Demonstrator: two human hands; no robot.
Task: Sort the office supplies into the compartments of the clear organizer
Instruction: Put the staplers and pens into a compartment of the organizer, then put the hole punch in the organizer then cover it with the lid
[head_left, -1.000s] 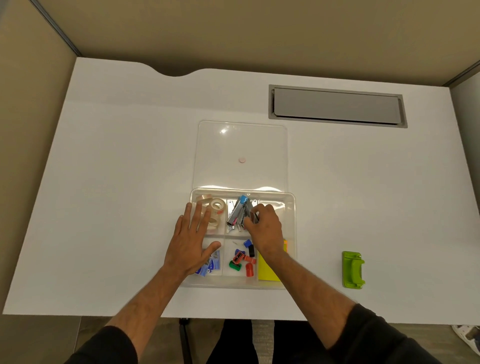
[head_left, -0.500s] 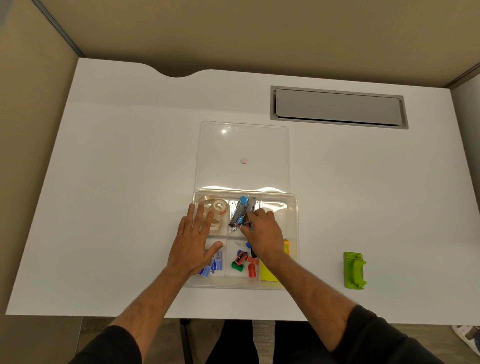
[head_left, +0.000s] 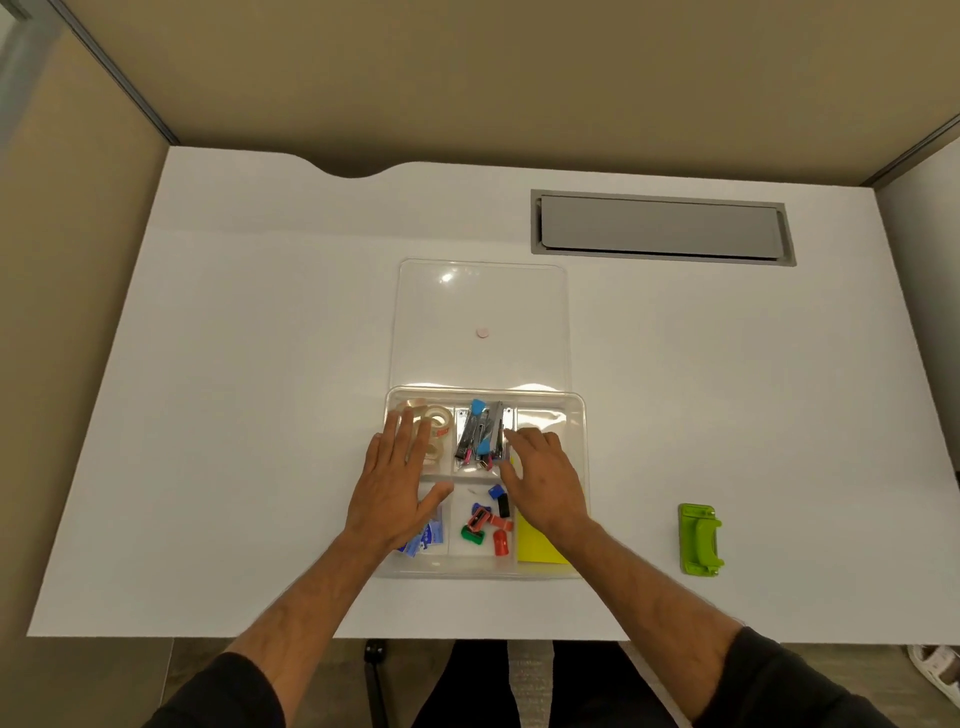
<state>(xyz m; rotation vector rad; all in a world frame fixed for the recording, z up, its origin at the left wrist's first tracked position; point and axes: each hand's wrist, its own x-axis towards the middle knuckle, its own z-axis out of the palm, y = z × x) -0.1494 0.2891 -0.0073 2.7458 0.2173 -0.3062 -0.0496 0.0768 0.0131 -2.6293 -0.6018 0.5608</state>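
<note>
- On the far left stands a tan wall panel (head_left: 57, 312) with a grey strip at its corner.
- The white tabletop (head_left: 249, 395) fills most of the view. Its back edge has a curved dip near the left.
- The left hand (head_left: 396, 486) lies flat with its fingers straight and spread. It rests on the left side of the clear organizer (head_left: 577, 415) and grips nothing.
- Under its fingers, in the back left compartment, lie clear tape rolls (head_left: 439, 423).
- Blue packets (head_left: 428, 535) peek out from under that hand in the front left compartment.
- The organizer sits near the front middle of the tabletop. Its clear lid (head_left: 480, 322) lies flat just behind it, with a small pink dot on it.
- The back middle compartment holds staplers (head_left: 483, 431), grey with some blue.
- The front middle compartment holds small colourful sharpeners (head_left: 485, 522).
- The right hand (head_left: 543, 483) hovers over the right side of the organizer. Its fingers are loose and hold nothing.
- Yellow sticky notes (head_left: 535, 543) lie in the front right compartment, partly under that hand.
- A grey hatch (head_left: 660, 228) is set into the tabletop at the back right.
- A green hole punch (head_left: 700, 539) sits on the tabletop, well apart from the organizer on the right.
- A tan wall (head_left: 519, 78) runs across the back.
</note>
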